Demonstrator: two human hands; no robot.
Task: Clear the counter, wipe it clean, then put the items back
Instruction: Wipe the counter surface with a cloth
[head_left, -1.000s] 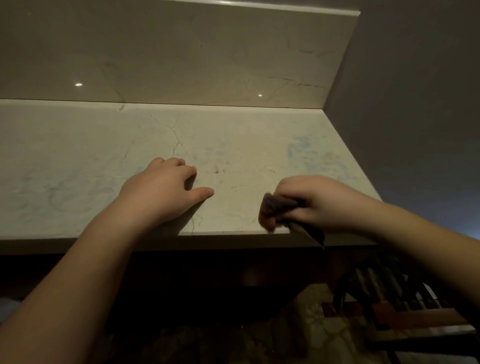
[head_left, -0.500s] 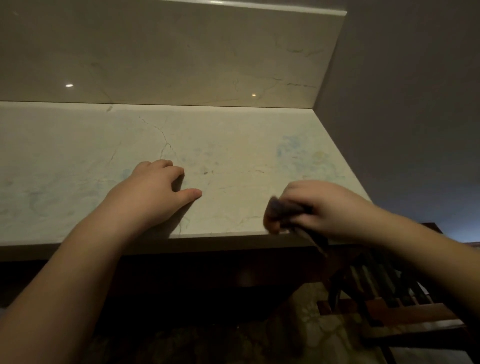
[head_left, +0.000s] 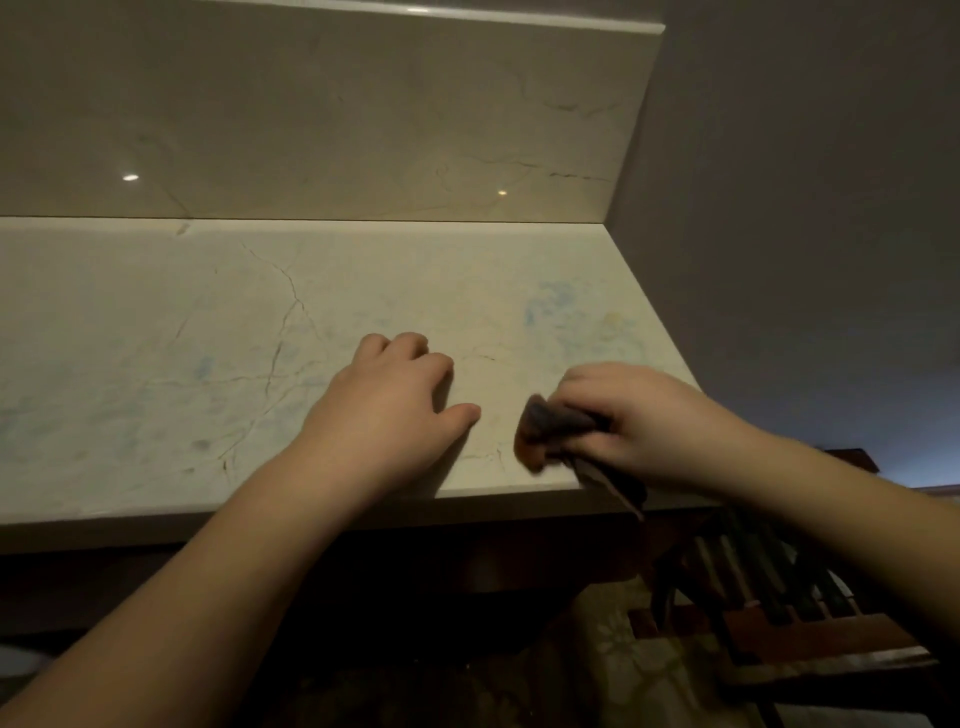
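Counter (head_left: 156, 364) bears flat left hand (head_left: 387, 405); right hand (head_left: 639, 421) grips cloth (head_left: 545, 428).

L hand (head_left: 387, 402) flat, palm down; R hand (head_left: 631, 418) fingers curled.

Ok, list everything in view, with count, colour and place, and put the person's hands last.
counter: one, pale veined marble with faint blue smudges, across the middle.
backsplash: one, beige marble, upright behind the counter.
wall: one, grey, to the right.
cloth: one, dark, bunched, at the counter's front right edge.
chair: one, dark wood, below the counter at lower right.
floor: patterned, dim, under the counter.
left hand: resting palm down on the counter, fingers loosely bent.
right hand: gripping the cloth against the counter.
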